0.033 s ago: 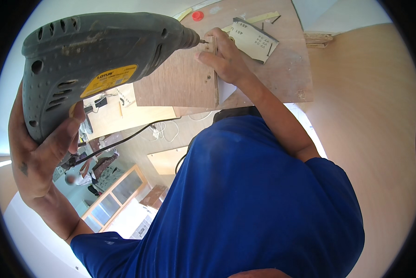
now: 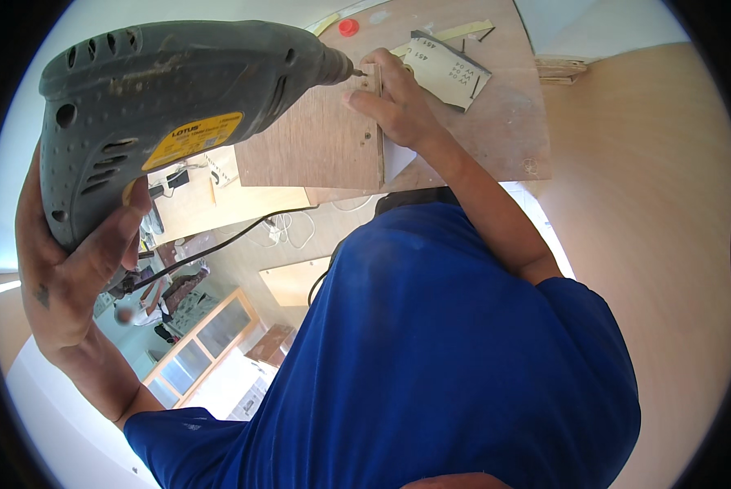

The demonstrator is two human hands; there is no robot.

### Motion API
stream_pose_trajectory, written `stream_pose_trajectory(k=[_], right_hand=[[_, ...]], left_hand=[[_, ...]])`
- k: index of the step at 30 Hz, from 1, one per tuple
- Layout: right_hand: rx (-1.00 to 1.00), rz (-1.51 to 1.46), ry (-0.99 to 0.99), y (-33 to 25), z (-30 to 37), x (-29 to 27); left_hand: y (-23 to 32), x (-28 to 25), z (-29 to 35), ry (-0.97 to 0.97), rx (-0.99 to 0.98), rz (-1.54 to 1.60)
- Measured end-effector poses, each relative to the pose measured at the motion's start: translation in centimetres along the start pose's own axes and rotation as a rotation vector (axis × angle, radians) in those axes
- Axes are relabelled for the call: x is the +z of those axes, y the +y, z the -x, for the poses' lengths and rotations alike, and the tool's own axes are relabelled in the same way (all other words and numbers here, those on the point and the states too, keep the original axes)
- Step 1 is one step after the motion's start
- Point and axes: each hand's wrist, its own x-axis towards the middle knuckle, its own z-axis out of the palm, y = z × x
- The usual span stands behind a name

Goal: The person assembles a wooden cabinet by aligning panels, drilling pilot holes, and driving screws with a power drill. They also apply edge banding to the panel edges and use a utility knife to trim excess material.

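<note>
A dark grey power drill (image 2: 202, 73) with a yellow label fills the upper left. My left hand (image 2: 68, 269) wraps its handle, fingers at the trigger. The thin drill bit (image 2: 360, 73) points right, its tip at the upper right corner of a plywood panel (image 2: 308, 143); whether it has entered the wood, I cannot tell. At that same corner my right hand (image 2: 402, 110) grips the panel's edge strip (image 2: 375, 159), thumb on the face and other fingers around the far side. Small dark screws or holes show along the strip.
The panel rests on a wooden worktable (image 2: 504, 143). Beyond my right hand lie a pale printed board piece (image 2: 443, 69) and a red cap (image 2: 348, 28). A black cord (image 2: 235, 235) hangs below the drill. White cables (image 2: 277, 230) lie on the floor; another person (image 2: 149, 312) is in the background.
</note>
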Motion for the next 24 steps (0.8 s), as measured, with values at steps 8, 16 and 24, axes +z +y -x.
stream_pose_trajectory(k=[8,16,24], right_hand=[[0.056,-0.116,-0.004,-0.3,0.0,0.0],[0.057,-0.100,-0.018,0.3,-0.4,-0.2],[-0.042,-0.032,0.074,0.2,0.3,0.6]], left_hand=[[0.5,0.8,-0.6,-0.032,0.000,-0.004],[0.8,1.8,-0.3,0.035,-0.040,-0.071],[1.2,3.7,1.7,0.050,0.028,0.062]])
